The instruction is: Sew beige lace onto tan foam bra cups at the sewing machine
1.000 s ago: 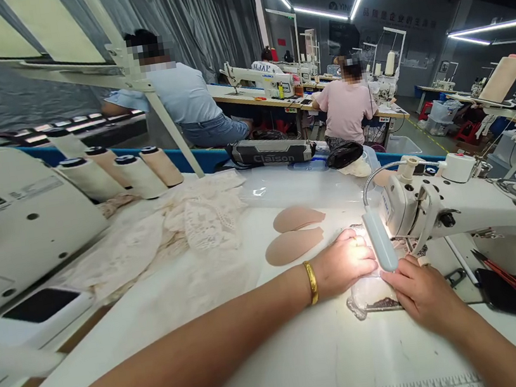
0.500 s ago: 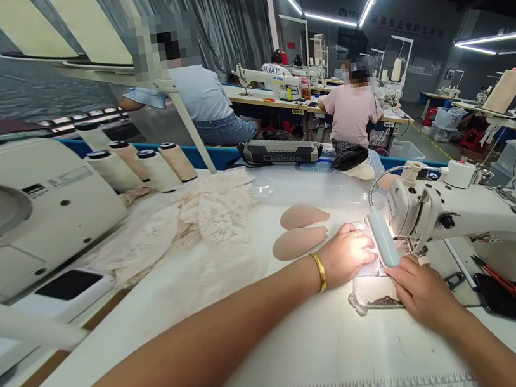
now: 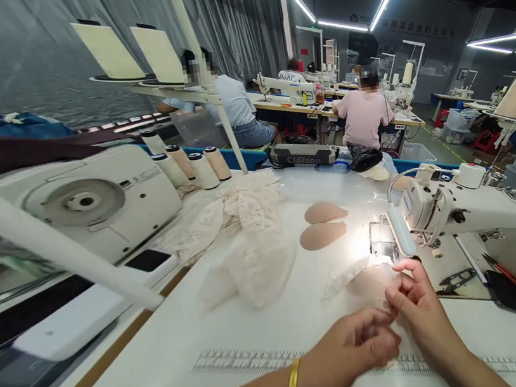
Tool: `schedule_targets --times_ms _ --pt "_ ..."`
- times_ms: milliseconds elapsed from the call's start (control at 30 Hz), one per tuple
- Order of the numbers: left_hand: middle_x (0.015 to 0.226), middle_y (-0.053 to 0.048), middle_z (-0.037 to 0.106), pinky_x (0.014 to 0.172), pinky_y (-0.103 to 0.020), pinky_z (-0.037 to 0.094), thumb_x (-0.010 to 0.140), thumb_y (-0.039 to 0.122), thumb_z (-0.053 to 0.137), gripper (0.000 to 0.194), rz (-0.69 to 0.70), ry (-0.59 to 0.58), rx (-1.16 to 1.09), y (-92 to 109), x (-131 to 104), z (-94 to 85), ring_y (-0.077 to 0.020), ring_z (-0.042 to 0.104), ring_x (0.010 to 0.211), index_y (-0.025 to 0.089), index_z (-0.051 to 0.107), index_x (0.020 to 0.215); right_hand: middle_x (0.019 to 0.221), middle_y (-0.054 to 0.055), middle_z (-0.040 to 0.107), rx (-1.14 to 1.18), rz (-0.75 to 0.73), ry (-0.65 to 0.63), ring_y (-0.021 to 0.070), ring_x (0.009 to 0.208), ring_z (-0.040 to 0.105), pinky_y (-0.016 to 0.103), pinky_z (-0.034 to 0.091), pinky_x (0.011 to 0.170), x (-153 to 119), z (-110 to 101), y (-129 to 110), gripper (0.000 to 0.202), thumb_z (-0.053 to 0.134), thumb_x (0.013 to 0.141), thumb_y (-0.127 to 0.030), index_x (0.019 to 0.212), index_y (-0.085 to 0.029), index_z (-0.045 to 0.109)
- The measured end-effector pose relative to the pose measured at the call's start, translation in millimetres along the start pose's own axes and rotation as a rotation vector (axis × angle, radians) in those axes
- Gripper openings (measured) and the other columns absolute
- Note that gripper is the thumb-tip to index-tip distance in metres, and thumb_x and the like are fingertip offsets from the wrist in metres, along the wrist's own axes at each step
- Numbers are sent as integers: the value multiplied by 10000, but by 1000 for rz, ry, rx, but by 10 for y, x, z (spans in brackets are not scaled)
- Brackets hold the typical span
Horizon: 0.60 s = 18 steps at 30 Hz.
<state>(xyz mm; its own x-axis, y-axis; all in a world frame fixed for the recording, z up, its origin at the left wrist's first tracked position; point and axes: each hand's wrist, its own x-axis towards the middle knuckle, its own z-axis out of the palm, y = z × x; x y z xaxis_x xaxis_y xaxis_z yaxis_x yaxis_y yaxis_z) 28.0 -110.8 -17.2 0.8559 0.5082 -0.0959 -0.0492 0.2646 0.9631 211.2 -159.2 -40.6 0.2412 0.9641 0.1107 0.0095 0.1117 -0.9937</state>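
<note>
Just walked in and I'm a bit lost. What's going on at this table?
In front of a sewing machine, a person's right hand pinches a thin pale piece. The left hand is close beside the right fingertips; whether it grips the piece is unclear. Two beige cups and cream lace lie on the white table.
</note>
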Motion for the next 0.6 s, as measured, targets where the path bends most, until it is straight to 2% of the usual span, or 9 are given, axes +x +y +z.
schedule_targets --times_ms 33,100,167,233,300,333,400,467,600 --pt "1091 -107 716 949 -355 528 880 512 746 443 -40 96 -193 -30 2 46 -228 681 1030 159 667 1135 756 -43 574 -37 -35 21 162 666 592 264 517 623 -80 36 17 347 642 946 -472 1208 -297 494" --pt "1103 -110 713 1021 -375 500 806 478 826 464 28 300 -437 -42 70 79 -243 671 1079 153 679 1103 781 -17 602 -173 -112 16 173 678 605 268 533 618 -222 67 39 302 614 971 -462 1221 -298 567" --pt "1053 -98 725 1004 -386 508 740 414 886 463 119 377 -520 -14 146 73 -249 681 1034 160 695 1076 901 30 682 -323 -167 -51 203 772 660 297 575 679 -301 53 32 286 581 993 -457 1230 -304 628" --pt "983 -87 734 929 -376 533 708 385 910 446 132 337 -508 23 172 72 -243 692 942 156 716 1037 1173 75 707 -393 -167 -97 257 1036 682 365 594 862 -297 10 -6 338 560 1003 -474 1293 -318 637" --pt "931 -87 735 863 -348 541 681 373 929 442 83 208 -462 53 146 87 -230 688 878 137 739 1003 1411 81 618 -350 -88 -111 291 1284 586 440 528 1040 -237 -45 -53 411 535 1010 -516 1366 -326 610" --pt "929 -88 736 849 -337 540 664 363 939 456 61 146 -450 68 122 98 -230 686 880 134 747 1008 1448 85 593 -283 -27 -117 296 1318 565 463 512 1063 -201 -69 -72 442 495 1021 -545 1387 -320 598" --pt "968 -90 739 858 -331 535 641 340 950 501 56 76 -452 106 78 117 -245 688 937 147 750 1057 1405 110 623 -105 83 -136 294 1230 629 468 559 981 -148 -94 -87 511 379 1042 -596 1416 -306 573" --pt "1025 -93 743 887 -341 532 647 327 943 533 116 97 -463 153 63 128 -268 686 1004 172 740 1116 1285 123 682 56 122 -125 286 1065 694 440 600 839 -140 -71 -74 558 381 1028 -632 1464 -309 509" --pt "1048 -111 752 884 -353 528 715 362 891 488 172 211 -459 211 148 119 -285 685 1008 165 740 1135 1000 50 732 190 144 22 240 850 688 367 568 761 -196 72 -26 817 756 856 -556 1536 -322 367"
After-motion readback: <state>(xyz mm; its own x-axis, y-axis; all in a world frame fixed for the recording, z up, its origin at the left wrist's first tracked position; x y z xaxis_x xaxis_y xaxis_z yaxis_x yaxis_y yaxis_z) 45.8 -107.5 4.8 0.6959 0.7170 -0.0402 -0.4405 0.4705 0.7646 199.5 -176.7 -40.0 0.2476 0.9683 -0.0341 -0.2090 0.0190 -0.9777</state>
